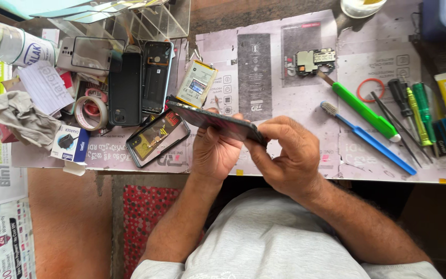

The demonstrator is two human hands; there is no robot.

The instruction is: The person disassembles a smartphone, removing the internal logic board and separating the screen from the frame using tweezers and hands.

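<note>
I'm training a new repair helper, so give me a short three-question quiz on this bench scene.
1. True or false: both hands hold the dark phone above the bench.
2. Which lies nearer the circuit board: A) the green-handled brush or B) the tape roll?
3. Fill in: the yellow-labelled battery lies just right of an open phone ____.

Key
1. True: the left hand and right hand grip it at a tilt.
2. A: its head nearly touches the board.
3. Shell, standing beside a black back cover.
</note>
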